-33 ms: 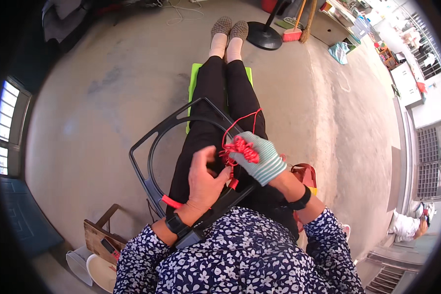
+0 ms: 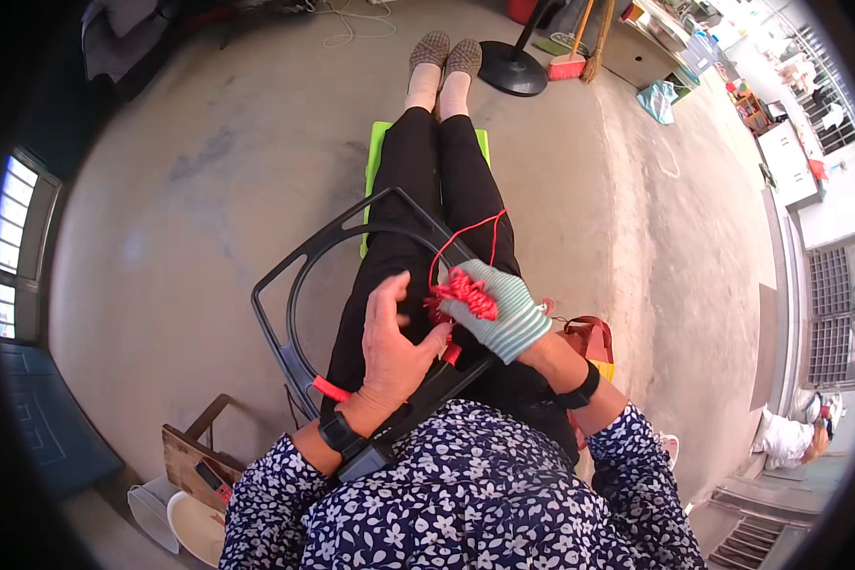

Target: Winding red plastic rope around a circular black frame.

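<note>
A bundle of thin red cord [image 2: 465, 296] is gripped in my right hand [image 2: 505, 318], which wears a pale green and white striped glove. One strand loops up from the bundle over my thigh. My bare left hand [image 2: 394, 340] is just left of the bundle, fingers stretched apart, its thumb tip close to the cord; whether it touches is unclear. Under both hands, a black plastic frame [image 2: 299, 264] with a large round opening lies tilted across my lap. Red wrapping [image 2: 331, 389] covers part of its edge by my left wrist, and a short red piece [image 2: 451, 354] shows below the bundle.
My legs rest along a bright green support [image 2: 377, 142]. A red bag [image 2: 589, 337] sits by my right thigh. To my left are a wooden stool [image 2: 195, 461] with a handset on it and a pale basin [image 2: 195, 527]. Beyond my feet stand a round black base [image 2: 513, 71] and a red broom [image 2: 567, 66].
My left hand's fingers have lifted and spread slightly. My right hand, with the red cord, has shifted a little to the left.
</note>
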Tool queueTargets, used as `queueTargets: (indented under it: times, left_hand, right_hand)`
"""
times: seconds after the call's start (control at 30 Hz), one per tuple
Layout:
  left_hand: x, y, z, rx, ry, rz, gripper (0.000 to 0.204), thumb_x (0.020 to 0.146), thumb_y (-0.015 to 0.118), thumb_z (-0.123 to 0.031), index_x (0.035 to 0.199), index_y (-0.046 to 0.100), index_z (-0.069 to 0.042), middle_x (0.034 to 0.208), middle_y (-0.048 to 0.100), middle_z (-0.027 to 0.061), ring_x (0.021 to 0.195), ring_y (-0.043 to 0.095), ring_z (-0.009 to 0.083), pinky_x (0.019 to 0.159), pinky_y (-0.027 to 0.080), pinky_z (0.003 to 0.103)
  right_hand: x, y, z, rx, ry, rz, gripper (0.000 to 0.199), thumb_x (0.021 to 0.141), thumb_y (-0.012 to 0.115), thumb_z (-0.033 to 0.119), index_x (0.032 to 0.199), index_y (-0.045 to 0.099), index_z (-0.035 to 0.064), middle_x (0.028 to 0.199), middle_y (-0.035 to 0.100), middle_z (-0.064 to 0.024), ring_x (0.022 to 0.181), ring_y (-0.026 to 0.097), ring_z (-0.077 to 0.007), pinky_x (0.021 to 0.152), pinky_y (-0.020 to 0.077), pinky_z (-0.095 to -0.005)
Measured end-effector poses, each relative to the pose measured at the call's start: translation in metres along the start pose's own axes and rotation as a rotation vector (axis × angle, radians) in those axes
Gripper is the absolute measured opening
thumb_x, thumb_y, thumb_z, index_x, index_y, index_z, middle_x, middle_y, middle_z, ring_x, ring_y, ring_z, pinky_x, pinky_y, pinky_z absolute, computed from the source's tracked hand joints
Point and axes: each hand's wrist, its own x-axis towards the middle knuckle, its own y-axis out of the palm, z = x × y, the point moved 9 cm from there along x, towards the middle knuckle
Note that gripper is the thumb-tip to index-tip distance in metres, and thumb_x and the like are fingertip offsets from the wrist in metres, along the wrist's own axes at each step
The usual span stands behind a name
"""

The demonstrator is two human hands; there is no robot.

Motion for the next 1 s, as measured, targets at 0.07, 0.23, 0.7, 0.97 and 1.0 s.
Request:
queueTargets:
  times: [0.07, 0.23, 0.7, 0.97, 1.0]
  left_hand:
    - [-0.004, 0.001, -0.009, -0.038, 0.128, 0.036, 0.074, 0.064, 0.079, -0.004, 0.13, 0.044, -0.004, 0.122, 0.054, 0.0148, 0.104, 0.059, 0.0215, 0.082, 0.051, 0.032]
    - [0.0, 0.026, 0.013, -0.304, -0.104, 0.214, 0.029, 0.083, 0.066, -0.008, 0.11, 0.057, -0.002, 0.087, 0.064, 0.0066, 0.077, 0.057, 0.0104, 0.071, 0.047, 0.027]
    - [0.001, -0.013, 0.051, -0.625, -0.289, -0.185, 0.016, 0.093, 0.058, -0.017, 0.094, 0.058, -0.001, 0.073, 0.06, 0.001, 0.062, 0.055, 0.0064, 0.058, 0.047, 0.023]
    - [-0.002, -0.062, 0.068, -0.753, -0.461, -0.347, 0.016, 0.094, 0.056, -0.02, 0.096, 0.057, -0.005, 0.068, 0.057, 0.0014, 0.052, 0.052, 0.0095, 0.047, 0.044, 0.024]
    - [-0.001, -0.087, 0.068, -0.766, -0.42, -0.422, 0.016, 0.094, 0.056, -0.022, 0.094, 0.057, -0.006, 0.066, 0.055, 0.0004, 0.05, 0.05, 0.0087, 0.045, 0.042, 0.023]
  right_hand:
    - [-0.01, 0.022, 0.004, 0.139, 0.131, 0.206, 0.035, 0.077, 0.073, 0.011, 0.106, 0.057, 0.0011, 0.084, 0.064, -0.0085, 0.076, 0.065, -0.0205, 0.068, 0.0521, -0.0305]
    - [-0.009, 0.0, 0.036, 0.14, -0.022, 0.14, 0.042, 0.07, 0.075, 0.005, 0.108, 0.057, 0.0026, 0.1, 0.062, -0.0081, 0.093, 0.061, -0.0122, 0.081, 0.0511, -0.0278]
    - [-0.048, 0.052, 0.09, -0.56, -0.529, 0.495, 0.066, 0.059, 0.077, 0.045, 0.108, 0.059, 0.0043, 0.103, 0.06, -0.0116, 0.101, 0.056, -0.0301, 0.099, 0.0372, -0.0458]
    - [-0.06, 0.096, 0.049, -0.84, -0.461, 0.82, 0.052, 0.069, 0.069, 0.025, 0.116, 0.057, 0.0072, 0.091, 0.06, -0.0119, 0.095, 0.058, -0.0296, 0.102, 0.0339, -0.0435]
    - [-0.061, 0.098, 0.052, -0.797, -0.487, 0.828, 0.049, 0.069, 0.066, 0.019, 0.116, 0.057, 0.0092, 0.087, 0.059, -0.0112, 0.089, 0.059, -0.0289, 0.096, 0.038, -0.042]
